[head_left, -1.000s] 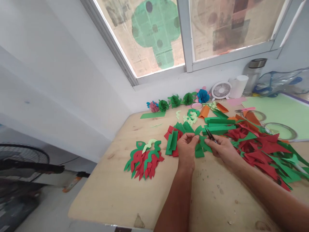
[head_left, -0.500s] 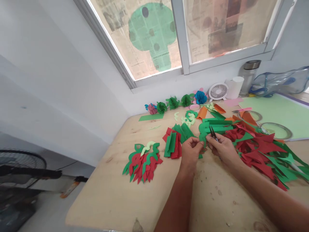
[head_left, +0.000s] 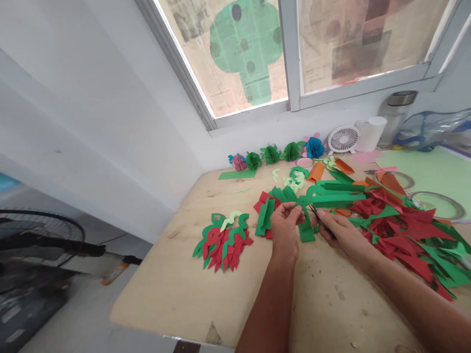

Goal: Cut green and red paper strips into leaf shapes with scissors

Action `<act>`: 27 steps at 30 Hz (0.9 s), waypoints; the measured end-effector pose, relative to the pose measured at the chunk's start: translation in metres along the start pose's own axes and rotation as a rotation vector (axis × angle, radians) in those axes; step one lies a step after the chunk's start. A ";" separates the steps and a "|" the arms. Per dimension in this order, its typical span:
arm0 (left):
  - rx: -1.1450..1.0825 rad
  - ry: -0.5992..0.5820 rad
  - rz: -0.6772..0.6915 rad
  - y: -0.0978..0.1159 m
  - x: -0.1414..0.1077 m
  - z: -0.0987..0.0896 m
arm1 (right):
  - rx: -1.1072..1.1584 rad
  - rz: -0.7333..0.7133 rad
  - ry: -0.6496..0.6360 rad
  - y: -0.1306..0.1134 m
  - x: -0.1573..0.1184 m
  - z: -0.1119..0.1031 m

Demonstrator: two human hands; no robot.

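Note:
My left hand (head_left: pixel 287 225) is closed, thumb and finger pinching a piece of green paper (head_left: pixel 303 200) whose lower part is hidden by the fingers. My right hand (head_left: pixel 338 229) grips small dark scissors (head_left: pixel 321 220) with the blades pointing up and left, close beside the held paper. Behind and below the hands lie folded green strips (head_left: pixel 340 198) and a green piece (head_left: pixel 306 232) on the table. Left of my left hand, folded green paper (head_left: pixel 264 218) rests on red paper.
A pile of cut red and green leaf shapes (head_left: pixel 222 242) lies on the wooden table (head_left: pixel 172 289). Red and green scraps (head_left: pixel 405 230) heap up at the right, near tape rolls (head_left: pixel 437 205). Along the wall stand paper pompoms (head_left: pixel 272 154) and a small white fan (head_left: pixel 343 139).
The scissors have swung from pointing upward to pointing left, towards the paper in my left hand. My right fingers have drawn back from that paper. The whole view has shifted slightly.

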State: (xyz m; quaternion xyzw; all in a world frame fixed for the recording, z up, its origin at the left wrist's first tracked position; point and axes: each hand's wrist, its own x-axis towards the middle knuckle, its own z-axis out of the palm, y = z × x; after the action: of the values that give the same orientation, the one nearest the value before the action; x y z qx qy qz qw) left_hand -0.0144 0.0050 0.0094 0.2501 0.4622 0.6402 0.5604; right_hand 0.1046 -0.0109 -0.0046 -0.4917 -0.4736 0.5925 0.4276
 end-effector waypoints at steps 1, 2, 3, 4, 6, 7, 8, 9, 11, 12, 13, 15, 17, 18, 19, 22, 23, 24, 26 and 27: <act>-0.009 -0.007 -0.013 0.000 -0.001 0.000 | 0.001 -0.002 -0.005 0.000 0.000 0.001; -0.016 -0.016 -0.025 0.000 -0.003 0.001 | 0.001 -0.004 -0.007 -0.001 -0.001 0.001; -0.022 -0.027 -0.029 -0.001 -0.004 0.001 | 0.002 -0.006 -0.004 -0.002 -0.001 0.002; -0.026 -0.040 -0.026 -0.002 -0.005 0.002 | 0.003 -0.008 0.001 -0.003 -0.002 0.002; -0.027 -0.059 -0.015 -0.003 -0.006 0.002 | 0.009 -0.012 0.007 -0.004 -0.003 0.004; -0.026 -0.061 -0.014 -0.004 -0.006 0.003 | 0.015 -0.013 0.007 -0.005 -0.003 0.004; -0.025 -0.058 -0.016 -0.004 -0.006 0.003 | 0.024 -0.014 0.006 -0.005 -0.004 0.004; -0.025 -0.053 -0.023 -0.005 -0.006 0.004 | 0.033 -0.014 0.005 -0.006 -0.004 0.004; -0.029 -0.045 -0.039 -0.005 -0.005 0.005 | 0.052 -0.014 0.005 -0.005 -0.004 0.004; -0.035 -0.047 -0.040 -0.004 -0.006 0.005 | 0.061 -0.013 0.004 -0.005 -0.004 0.004; -0.041 -0.053 -0.038 -0.004 -0.006 0.005 | 0.067 -0.011 0.002 -0.004 -0.004 0.004; -0.052 -0.076 -0.028 -0.002 -0.007 0.004 | 0.074 -0.007 -0.010 -0.003 -0.004 0.003; -0.053 -0.099 -0.018 -0.001 -0.009 0.003 | 0.074 -0.011 -0.016 -0.002 -0.003 0.002; -0.049 -0.106 -0.015 -0.001 -0.010 0.003 | 0.073 -0.014 -0.015 -0.002 -0.003 0.002; -0.044 -0.109 -0.014 0.000 -0.010 0.002 | 0.072 -0.015 -0.014 -0.001 -0.003 0.002; -0.022 -0.104 -0.009 0.000 -0.010 0.002 | 0.063 -0.010 -0.016 -0.001 -0.002 0.001; -0.014 -0.104 -0.006 -0.001 -0.010 0.002 | 0.063 -0.008 -0.019 0.000 -0.002 0.001; -0.008 -0.105 -0.004 -0.001 -0.010 0.002 | 0.065 -0.007 -0.022 0.000 -0.002 0.001; 0.002 -0.105 -0.003 -0.001 -0.009 0.001 | 0.073 -0.007 -0.025 0.001 -0.001 0.001; 0.005 -0.106 -0.003 -0.002 -0.009 0.001 | 0.076 -0.006 -0.023 0.002 -0.001 0.001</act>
State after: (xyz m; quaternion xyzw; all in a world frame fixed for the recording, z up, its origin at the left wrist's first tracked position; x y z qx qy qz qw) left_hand -0.0103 -0.0033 0.0104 0.2843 0.4336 0.6240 0.5847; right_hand 0.1039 -0.0121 -0.0060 -0.4669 -0.4568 0.6146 0.4423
